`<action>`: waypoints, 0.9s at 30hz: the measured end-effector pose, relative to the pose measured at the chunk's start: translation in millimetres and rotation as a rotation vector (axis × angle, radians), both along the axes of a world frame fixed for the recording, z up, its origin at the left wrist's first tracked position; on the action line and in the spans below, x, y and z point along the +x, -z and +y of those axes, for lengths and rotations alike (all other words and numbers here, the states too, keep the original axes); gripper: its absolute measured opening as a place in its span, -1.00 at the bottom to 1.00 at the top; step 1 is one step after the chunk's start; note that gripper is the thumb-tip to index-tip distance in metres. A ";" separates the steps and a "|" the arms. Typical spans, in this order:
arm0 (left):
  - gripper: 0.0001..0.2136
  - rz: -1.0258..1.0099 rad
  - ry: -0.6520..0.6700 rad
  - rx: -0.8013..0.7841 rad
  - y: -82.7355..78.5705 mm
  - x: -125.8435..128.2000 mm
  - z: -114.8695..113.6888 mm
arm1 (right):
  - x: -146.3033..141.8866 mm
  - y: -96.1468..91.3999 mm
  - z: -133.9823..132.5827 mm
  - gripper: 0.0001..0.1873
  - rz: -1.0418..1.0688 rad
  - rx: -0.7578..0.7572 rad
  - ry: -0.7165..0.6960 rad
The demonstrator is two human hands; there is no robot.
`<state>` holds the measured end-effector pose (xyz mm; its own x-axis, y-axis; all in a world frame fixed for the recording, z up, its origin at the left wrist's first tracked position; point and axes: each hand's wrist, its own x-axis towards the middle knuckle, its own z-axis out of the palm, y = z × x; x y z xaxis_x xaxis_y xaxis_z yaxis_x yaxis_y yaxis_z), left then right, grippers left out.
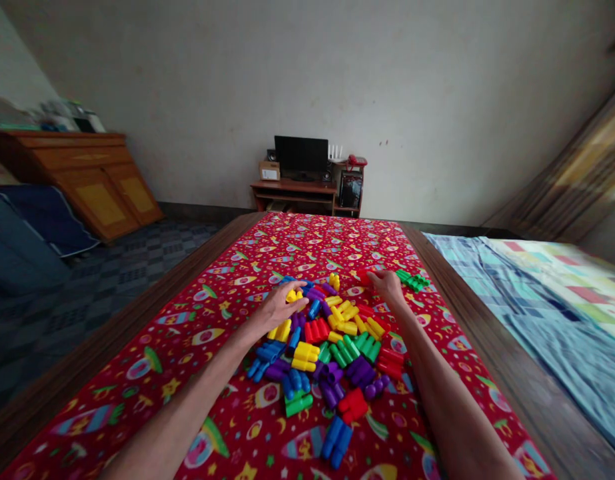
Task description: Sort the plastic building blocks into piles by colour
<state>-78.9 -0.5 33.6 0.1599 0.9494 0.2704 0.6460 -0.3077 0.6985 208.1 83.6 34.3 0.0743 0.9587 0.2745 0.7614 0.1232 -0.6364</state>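
Note:
A loose pile of plastic building blocks in red, yellow, blue, green and purple lies on the patterned red cloth. My left hand [277,308] is at the pile's left edge, thumb and fingers apart, with a yellow block [293,295] showing between them. At the far right of the pile, the fingers of my right hand [388,285] are closed on a red block [364,276]. Just right of that hand lies a row of green blocks [414,281]. Between my arms are green blocks [344,351], a yellow block [306,355] and, closest to me, a blue block [336,441].
The red cloth [257,393] covers a long wooden table [467,333]. Bedding [527,320] lies to the right. Against the far wall stands a desk [292,189] with a monitor [302,156]. A wooden cabinet [97,187] is at the left.

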 end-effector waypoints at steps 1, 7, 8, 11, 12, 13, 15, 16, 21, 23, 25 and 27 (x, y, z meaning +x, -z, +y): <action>-0.59 0.011 0.016 0.007 0.7 -0.5 0.1 | 3.6 2.1 1.5 -0.63 0.002 -0.018 0.005; -0.69 0.127 0.068 -0.002 5.2 -1.9 1.1 | 4.6 -9.9 -2.9 -0.65 -0.136 0.037 0.048; -0.72 0.148 0.065 0.013 5.5 -1.4 1.1 | 2.6 -15.4 -5.9 -0.66 -0.204 0.040 0.015; -0.76 0.205 0.058 0.081 6.1 0.8 1.6 | -4.4 -32.7 -18.6 -0.73 -0.435 -0.098 -0.170; -0.77 0.222 0.060 0.105 6.3 1.8 1.7 | -6.5 -37.4 -23.8 -0.78 -0.501 -0.176 -0.236; -0.76 0.235 0.060 0.132 6.5 2.9 1.6 | -8.3 -41.0 -29.2 -0.81 -0.556 -0.241 -0.300; -0.73 0.250 0.064 0.194 7.0 6.2 0.1 | -11.8 -44.4 -39.2 -0.78 -0.620 -0.302 -0.424; -0.70 0.262 0.081 0.223 7.1 8.3 -1.5 | -13.7 -44.2 -43.0 -0.76 -0.619 -0.298 -0.476; -0.63 0.419 0.267 0.223 5.6 22.6 -15.9 | -22.9 -33.3 -41.6 -0.69 -0.455 -0.278 -0.656; -0.69 0.439 0.269 0.225 4.4 27.2 -20.2 | -23.1 -26.7 -32.2 -0.68 -0.360 -0.203 -0.601; -0.75 0.420 0.258 0.259 3.7 29.8 -21.6 | -20.5 -17.3 -21.0 -0.62 -0.252 -0.084 -0.443; -0.81 0.390 0.256 0.301 3.5 30.8 -20.5 | -15.8 -4.5 -10.8 -0.54 -0.171 0.008 -0.282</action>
